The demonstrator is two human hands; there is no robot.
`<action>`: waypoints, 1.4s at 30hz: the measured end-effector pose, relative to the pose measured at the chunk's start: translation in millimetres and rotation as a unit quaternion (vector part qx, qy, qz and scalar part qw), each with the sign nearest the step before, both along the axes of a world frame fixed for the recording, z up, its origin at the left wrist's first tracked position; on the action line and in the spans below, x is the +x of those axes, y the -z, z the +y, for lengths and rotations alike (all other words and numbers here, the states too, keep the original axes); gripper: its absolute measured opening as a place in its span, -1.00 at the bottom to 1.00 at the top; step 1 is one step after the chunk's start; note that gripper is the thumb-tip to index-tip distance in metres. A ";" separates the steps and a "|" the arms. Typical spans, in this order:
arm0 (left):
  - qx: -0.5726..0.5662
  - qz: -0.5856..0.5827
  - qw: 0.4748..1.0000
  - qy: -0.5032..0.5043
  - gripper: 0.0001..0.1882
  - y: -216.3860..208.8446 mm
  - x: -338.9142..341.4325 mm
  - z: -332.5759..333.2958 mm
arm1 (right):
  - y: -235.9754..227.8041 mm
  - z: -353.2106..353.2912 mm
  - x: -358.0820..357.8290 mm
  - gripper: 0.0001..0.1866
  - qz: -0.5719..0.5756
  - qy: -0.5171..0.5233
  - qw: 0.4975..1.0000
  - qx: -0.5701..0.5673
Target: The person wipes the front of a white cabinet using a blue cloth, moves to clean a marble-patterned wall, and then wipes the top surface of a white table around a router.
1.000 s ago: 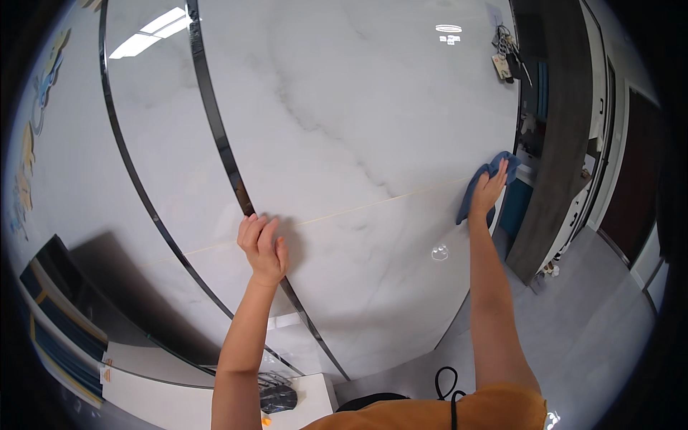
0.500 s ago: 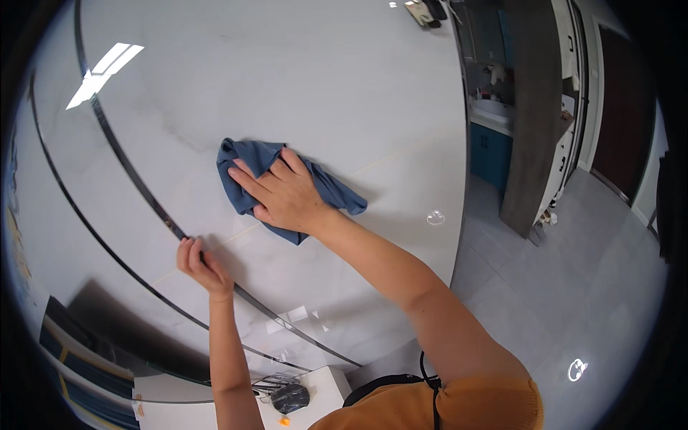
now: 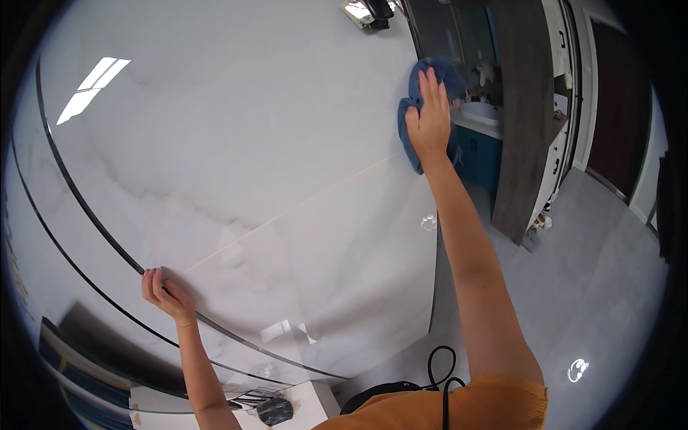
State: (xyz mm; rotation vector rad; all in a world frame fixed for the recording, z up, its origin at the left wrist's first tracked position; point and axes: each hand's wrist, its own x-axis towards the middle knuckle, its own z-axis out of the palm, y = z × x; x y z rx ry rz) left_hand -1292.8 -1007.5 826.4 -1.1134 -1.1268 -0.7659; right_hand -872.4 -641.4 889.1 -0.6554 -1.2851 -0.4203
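Observation:
A glossy white marble-look wall panel point(image 3: 287, 143) fills most of the view, crossed by a thin yellowish seam. At the panel's right edge my right hand point(image 3: 431, 125) presses a blue cloth point(image 3: 410, 140) with its fingers stretched up over it. The cloth is bunched and somewhat blurred, and part of it reaches past the edge. My left hand point(image 3: 168, 294) is at the lower left, its fingers curled over a long dark trim strip point(image 3: 93, 215) on the panel. A dark spot shows between thumb and fingers; I cannot make out what it is.
A dark and pale fixture point(image 3: 371, 13) sits at the top near the panel edge. Beyond that edge are a teal cabinet point(image 3: 476, 154) with a washbasin point(image 3: 481, 112) and a grey-brown partition point(image 3: 527, 122). A white cabinet top point(image 3: 309, 401) holds a dark object at the bottom.
My right hand has swept the cloth rightward and up, from mid-panel to its right edge, and that arm is straighter. The view has shifted; my left hand stays at the dark strip.

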 end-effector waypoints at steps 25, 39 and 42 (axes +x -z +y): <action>0.025 -0.026 0.994 -0.104 -0.65 5.4 -2.8 0.0 | -68.7 5.8 15.8 -0.39 0.025 -0.155 0.987 -0.039; 0.049 -0.031 0.995 -0.081 -0.71 2.3 -8.5 -4.0 | 291.8 -40.4 4.4 -0.42 -0.227 -0.037 0.966 -0.118; 0.037 -0.043 0.992 -0.115 -0.70 2.3 -1.5 -3.6 | 306.7 -45.3 17.2 -0.41 -0.273 -0.050 0.950 -0.142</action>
